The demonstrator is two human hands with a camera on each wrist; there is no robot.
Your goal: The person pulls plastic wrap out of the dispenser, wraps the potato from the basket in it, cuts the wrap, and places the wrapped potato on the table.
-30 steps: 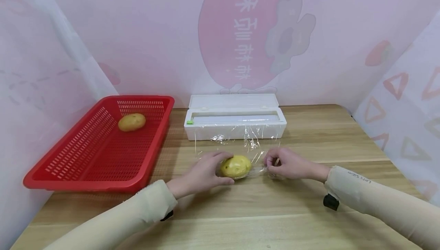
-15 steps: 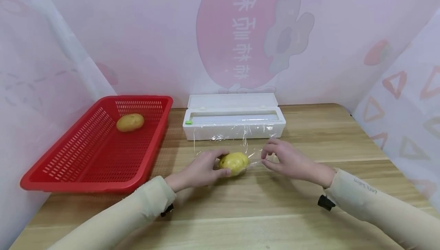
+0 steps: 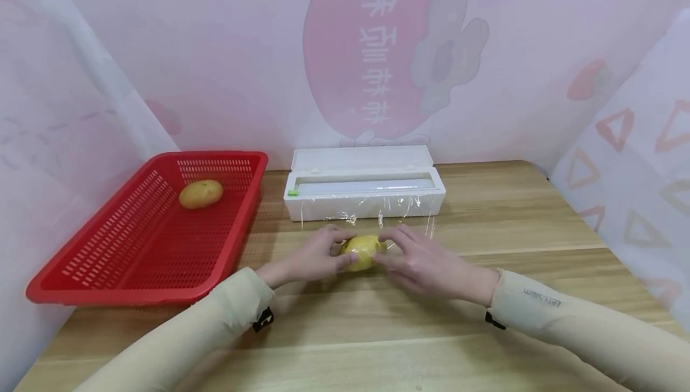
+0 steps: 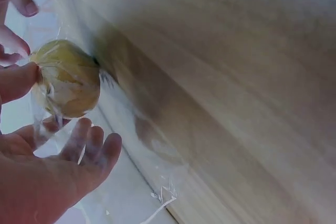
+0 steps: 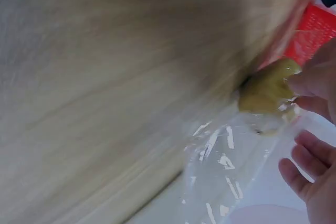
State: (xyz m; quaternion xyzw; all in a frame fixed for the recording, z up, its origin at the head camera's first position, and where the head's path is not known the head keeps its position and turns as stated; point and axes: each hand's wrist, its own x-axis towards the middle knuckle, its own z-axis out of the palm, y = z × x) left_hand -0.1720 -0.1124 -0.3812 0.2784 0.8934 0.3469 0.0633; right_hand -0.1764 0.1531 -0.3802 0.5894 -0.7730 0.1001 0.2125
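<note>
A yellow potato (image 3: 364,252) with clear cling film (image 5: 212,156) around it is held just in front of the white film box (image 3: 366,203). My left hand (image 3: 315,255) grips its left end between thumb and forefinger; the other fingers are spread in the left wrist view. From the right, my right hand (image 3: 426,263) has thumb and forefinger on the potato's other end, over the film. Film still runs from the box to the potato (image 4: 68,80). The potato's underside is hidden in the head view.
At the left stands a red perforated basket (image 3: 237,242) with a second potato (image 3: 201,193) inside. The film box's lid (image 3: 362,157) is raised, and a small green piece (image 3: 293,193) sits at its left front corner. A printed backdrop (image 3: 242,56) rises behind the wooden table (image 3: 485,200).
My right hand has moved left, bringing the film's edge to the potato, and now touches its right end. The left hand has tightened its grip and shifted slightly away from me with the potato.
</note>
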